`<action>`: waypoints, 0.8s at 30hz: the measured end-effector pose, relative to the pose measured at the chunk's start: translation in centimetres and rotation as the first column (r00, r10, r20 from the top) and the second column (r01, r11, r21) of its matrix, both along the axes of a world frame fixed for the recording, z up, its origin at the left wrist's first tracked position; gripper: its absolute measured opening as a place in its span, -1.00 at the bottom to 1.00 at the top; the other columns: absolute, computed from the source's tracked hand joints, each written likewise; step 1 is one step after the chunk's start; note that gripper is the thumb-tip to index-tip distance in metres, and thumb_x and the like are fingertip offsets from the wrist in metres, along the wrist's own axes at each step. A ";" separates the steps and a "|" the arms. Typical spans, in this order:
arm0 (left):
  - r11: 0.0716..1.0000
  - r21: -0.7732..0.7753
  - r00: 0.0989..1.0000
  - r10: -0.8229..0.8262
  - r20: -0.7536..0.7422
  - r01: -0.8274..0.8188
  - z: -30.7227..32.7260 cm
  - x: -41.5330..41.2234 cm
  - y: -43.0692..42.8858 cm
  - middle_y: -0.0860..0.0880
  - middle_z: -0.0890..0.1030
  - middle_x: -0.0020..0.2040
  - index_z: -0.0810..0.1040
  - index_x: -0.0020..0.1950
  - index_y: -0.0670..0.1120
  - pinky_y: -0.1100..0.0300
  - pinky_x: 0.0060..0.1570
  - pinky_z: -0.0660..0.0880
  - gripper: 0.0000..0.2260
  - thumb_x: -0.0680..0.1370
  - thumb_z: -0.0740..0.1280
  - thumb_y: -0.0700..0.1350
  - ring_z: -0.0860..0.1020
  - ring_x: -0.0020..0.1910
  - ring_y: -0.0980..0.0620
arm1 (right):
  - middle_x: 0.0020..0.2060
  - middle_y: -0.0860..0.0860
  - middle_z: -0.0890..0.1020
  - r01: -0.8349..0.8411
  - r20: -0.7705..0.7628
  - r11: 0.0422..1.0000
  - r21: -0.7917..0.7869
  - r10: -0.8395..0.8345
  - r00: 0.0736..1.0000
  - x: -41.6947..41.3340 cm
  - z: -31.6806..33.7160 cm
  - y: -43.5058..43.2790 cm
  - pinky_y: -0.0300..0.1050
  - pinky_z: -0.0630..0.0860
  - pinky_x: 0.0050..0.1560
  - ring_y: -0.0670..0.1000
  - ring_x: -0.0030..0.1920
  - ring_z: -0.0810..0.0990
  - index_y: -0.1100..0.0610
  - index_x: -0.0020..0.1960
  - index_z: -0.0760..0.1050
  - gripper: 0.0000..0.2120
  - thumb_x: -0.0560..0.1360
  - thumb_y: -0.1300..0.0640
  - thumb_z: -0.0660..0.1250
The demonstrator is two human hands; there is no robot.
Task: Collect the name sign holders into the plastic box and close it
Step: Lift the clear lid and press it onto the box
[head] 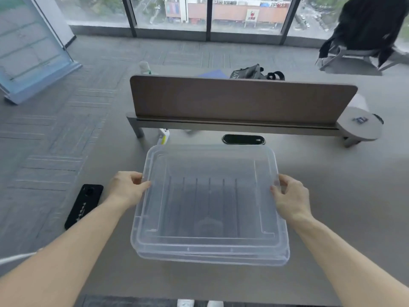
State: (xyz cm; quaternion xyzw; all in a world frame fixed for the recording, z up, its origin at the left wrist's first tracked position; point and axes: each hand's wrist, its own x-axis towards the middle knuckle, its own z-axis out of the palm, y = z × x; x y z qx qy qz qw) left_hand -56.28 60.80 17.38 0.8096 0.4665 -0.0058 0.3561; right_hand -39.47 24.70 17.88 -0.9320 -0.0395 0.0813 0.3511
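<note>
By the left hand (pixel 127 189) and right hand (pixel 290 196), the lid (pixel 210 169) is being pinched at its side edges over the plastic box (pixel 212 259).

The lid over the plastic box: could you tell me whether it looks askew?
Yes, the lid is not seated: the left hand and right hand grip its sides, and the plastic box rim shows beneath its near edge.

Through the cloudy lid (pixel 210 165) of the plastic box (pixel 212 259) we make out only dark upright streaks, too blurred to name. At the box's sides the lid's rim partly hides the fingers of the left hand (pixel 127 189) and right hand (pixel 290 198). Beyond the box a divider (pixel 241 100) hides most of a bag (pixel 250 73).
</note>
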 end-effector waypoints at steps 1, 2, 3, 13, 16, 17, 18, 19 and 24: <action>1.000 0.014 1.000 0.000 -0.011 0.001 -0.5 0.1 0.0 0.00 0.75 0.08 0.73 0.17 -0.03 -0.01 0.16 0.61 -0.67 0.47 0.55 0.07 0.69 0.06 -0.07 | -0.08 0.02 0.71 0.012 0.004 1.000 -0.009 -0.012 1.000 0.0 -0.7 0.2 -0.16 0.46 -0.03 0.06 -0.09 0.62 0.09 0.18 0.66 -0.78 0.59 0.19 0.31; 1.000 0.023 1.000 0.001 -0.014 -0.001 -1.0 0.3 -0.1 0.01 0.75 0.07 0.74 0.15 -0.03 -0.01 0.17 0.61 -0.68 0.46 0.55 0.07 0.69 0.05 -0.07 | -0.13 0.00 0.69 0.029 0.011 0.999 -0.012 -0.029 1.000 0.0 -1.1 0.3 -0.15 0.45 -0.04 0.07 -0.11 0.62 0.10 0.14 0.66 -0.80 0.60 0.19 0.30; 1.000 0.028 1.000 0.004 -0.004 -0.004 -1.2 0.5 -0.1 0.00 0.76 0.06 0.75 0.14 -0.05 0.00 0.18 0.60 -0.69 0.46 0.55 0.06 0.69 0.06 -0.07 | -0.17 0.00 0.67 0.043 0.020 0.999 -0.014 -0.043 0.999 0.2 -1.3 0.5 -0.12 0.47 -0.05 0.09 -0.10 0.63 0.11 0.10 0.66 -0.81 0.60 0.18 0.29; 0.996 0.085 0.999 -0.028 0.019 0.026 -1.5 1.3 -1.1 -0.11 0.75 0.07 0.74 0.15 -0.15 0.12 0.12 0.54 -0.71 0.50 0.54 -0.04 0.68 0.10 -0.10 | -0.23 0.05 0.67 0.073 0.028 0.995 -0.063 -0.071 0.997 -0.5 -1.8 -0.5 -0.05 0.52 0.00 0.17 -0.06 0.67 0.16 0.03 0.69 -0.85 0.54 0.19 0.35; 0.995 0.090 0.999 -0.038 0.030 0.035 -1.5 1.1 -1.2 -0.13 0.76 0.07 0.74 0.16 -0.17 0.07 0.16 0.59 -0.69 0.49 0.55 -0.04 0.69 0.09 -0.11 | -0.20 0.05 0.68 0.063 0.034 0.995 -0.074 -0.060 0.998 -1.3 -1.9 -0.7 -0.15 0.44 -0.02 0.15 -0.04 0.67 0.16 0.10 0.70 -0.81 0.54 0.22 0.37; 0.995 0.093 0.999 -0.042 0.032 0.039 -1.5 1.1 -1.1 -0.13 0.76 0.07 0.74 0.16 -0.17 0.05 0.17 0.59 -0.69 0.49 0.55 -0.04 0.69 0.09 -0.12 | -0.16 0.07 0.72 0.064 0.037 0.995 -0.075 -0.062 0.997 -1.3 -2.0 -0.8 -0.16 0.43 -0.01 0.14 -0.03 0.68 0.16 0.11 0.70 -0.81 0.53 0.22 0.38; 0.994 0.098 0.999 -0.043 0.034 0.040 -1.6 1.1 -1.1 -0.14 0.76 0.07 0.74 0.15 -0.17 0.04 0.17 0.60 -0.69 0.49 0.55 -0.04 0.69 0.09 -0.12 | -0.12 0.09 0.74 0.064 0.039 0.995 -0.077 -0.062 0.997 -1.3 -2.2 -0.8 -0.16 0.42 -0.02 0.14 -0.03 0.68 0.16 0.10 0.70 -0.81 0.53 0.22 0.38; 0.994 0.103 0.998 -0.042 0.038 0.038 -1.6 1.0 -1.1 -0.14 0.75 0.07 0.74 0.16 -0.18 0.05 0.18 0.59 -0.69 0.49 0.55 -0.04 0.69 0.10 -0.12 | -0.10 0.10 0.74 0.061 0.039 0.995 -0.080 -0.058 0.998 -1.2 -2.4 -0.9 -0.16 0.43 -0.02 0.15 -0.04 0.67 0.15 0.10 0.70 -0.81 0.54 0.21 0.37; 0.989 0.139 0.998 -0.050 0.046 0.043 -1.8 0.7 -1.6 -0.14 0.76 0.03 0.74 0.14 -0.17 0.10 0.14 0.55 -0.71 0.50 0.54 -0.04 0.69 0.08 -0.12 | -0.11 0.09 0.61 0.043 0.057 0.995 -0.095 -0.038 0.998 -1.3 -3.3 -1.5 -0.12 0.38 0.01 0.12 -0.08 0.57 0.15 0.10 0.67 -0.82 0.59 0.15 0.33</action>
